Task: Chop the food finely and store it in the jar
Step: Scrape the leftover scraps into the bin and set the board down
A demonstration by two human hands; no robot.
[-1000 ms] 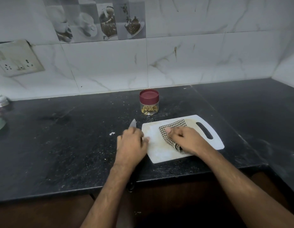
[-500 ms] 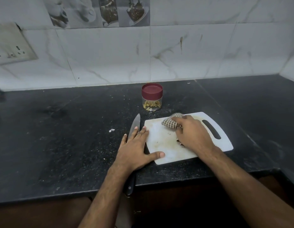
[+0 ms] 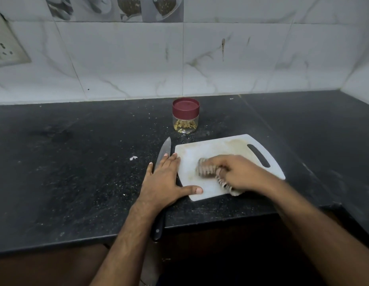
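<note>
A small clear jar (image 3: pixel 185 122) with a maroon lid stands closed on the black counter, with chopped yellowish food at its bottom. In front of it lies a white cutting board (image 3: pixel 226 149) with brownish stains. My right hand (image 3: pixel 239 172) presses a checked cloth (image 3: pixel 207 169) onto the middle of the board; the cloth is blurred. My left hand (image 3: pixel 166 180) lies flat, fingers apart, on the counter at the board's left edge, with the thumb on the board's near corner. Under this hand lies a knife (image 3: pixel 164 150), blade pointing away, black handle past the counter's front edge.
The black counter (image 3: pixel 76 172) is speckled with crumbs, with a small white scrap (image 3: pixel 133 158) left of the knife. A tiled wall stands behind, with a switch plate (image 3: pixel 6 46) at far left. The counter turns a corner at the right.
My right hand has swept the cloth from the board's far side back toward its middle and near edge. My left hand has flattened beside the board, uncovering the knife blade.
</note>
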